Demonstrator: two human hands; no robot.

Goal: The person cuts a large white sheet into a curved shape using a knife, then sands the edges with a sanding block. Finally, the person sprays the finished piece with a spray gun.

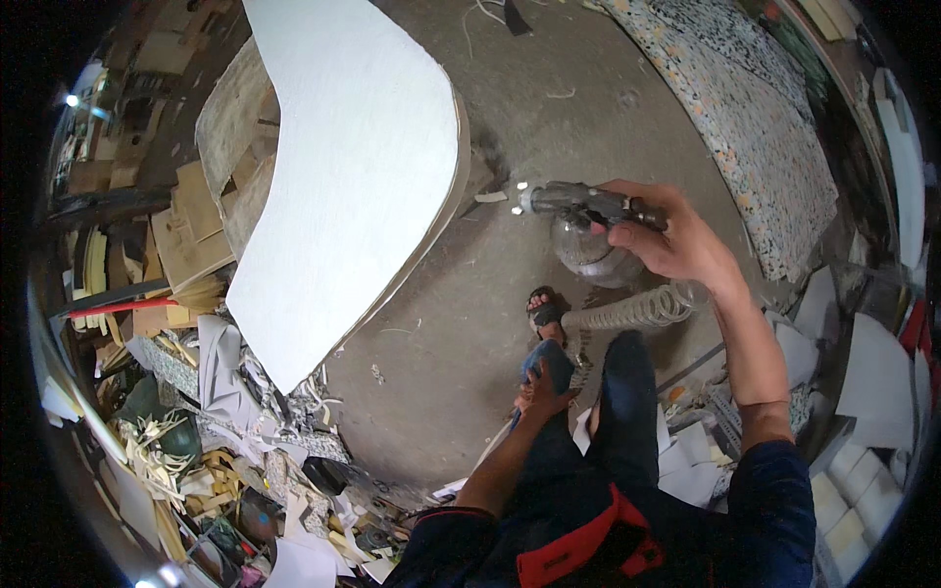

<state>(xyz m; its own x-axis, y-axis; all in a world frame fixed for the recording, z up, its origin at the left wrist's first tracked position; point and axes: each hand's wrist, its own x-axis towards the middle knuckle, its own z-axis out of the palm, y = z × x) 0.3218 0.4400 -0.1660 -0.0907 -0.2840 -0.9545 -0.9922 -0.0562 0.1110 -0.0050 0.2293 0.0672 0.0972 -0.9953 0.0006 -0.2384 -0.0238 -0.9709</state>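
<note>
My right hand (667, 230) is closed round the handle of a dark spray gun (569, 200) with white marks at its nozzle. A clear rounded cup (586, 250) hangs under the gun. The nozzle points left, toward a large white curved panel (363, 147), with a gap between them. Below my right hand runs a coiled clear air hose (637, 309); where it joins the gun is hidden. My left hand (541, 392) lies on my left knee, thumb apart from the fingers, and no object shows in it.
Speckled foam sheets (725, 127) lie at the far right. Foam scraps (235, 392) and offcuts pile up at the left, beside brown boards (191, 230). White foam pieces (867, 382) are heaped at the right. Grey concrete floor (431, 372) stretches between, with small debris on it.
</note>
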